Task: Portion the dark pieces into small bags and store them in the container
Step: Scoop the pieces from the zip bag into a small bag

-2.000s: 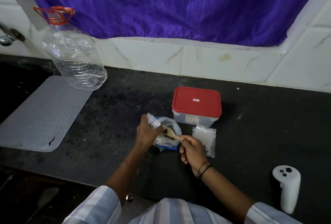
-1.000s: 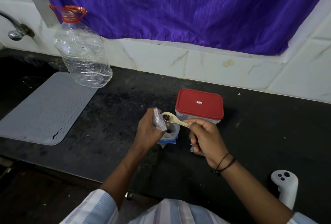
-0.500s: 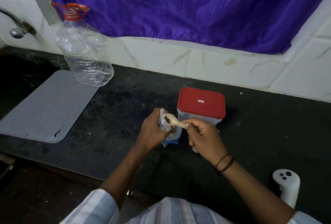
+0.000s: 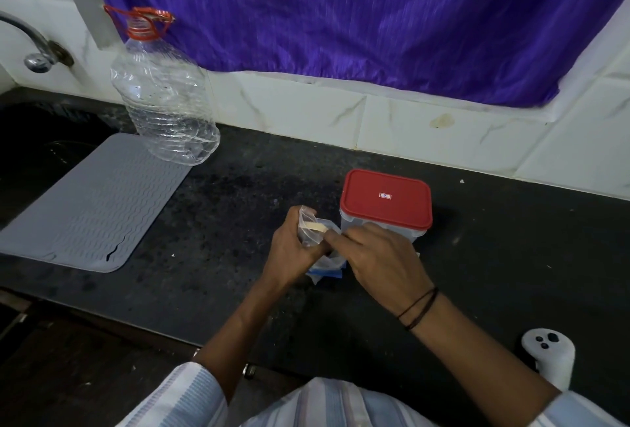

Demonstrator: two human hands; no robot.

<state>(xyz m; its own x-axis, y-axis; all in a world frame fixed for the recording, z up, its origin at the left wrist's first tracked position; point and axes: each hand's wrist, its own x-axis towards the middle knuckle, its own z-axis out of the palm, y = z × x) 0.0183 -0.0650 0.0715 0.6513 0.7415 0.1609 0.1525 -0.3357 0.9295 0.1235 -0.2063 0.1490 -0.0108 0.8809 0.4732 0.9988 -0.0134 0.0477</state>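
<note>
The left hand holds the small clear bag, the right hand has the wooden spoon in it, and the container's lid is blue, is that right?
Not quite: the lid of the container is red, not blue, as the head view shows. The left hand does hold the small clear bag, with the right hand's wooden spoon in it.

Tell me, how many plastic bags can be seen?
2: a small clear bag in the left hand, a larger bag beneath both hands. More may be hidden under the right hand.

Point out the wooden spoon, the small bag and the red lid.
wooden spoon (image 4: 316, 227), head view, on its handle.
small bag (image 4: 308, 222), head view, on its clear upper part.
red lid (image 4: 387, 200), head view, on its flat top.
</note>
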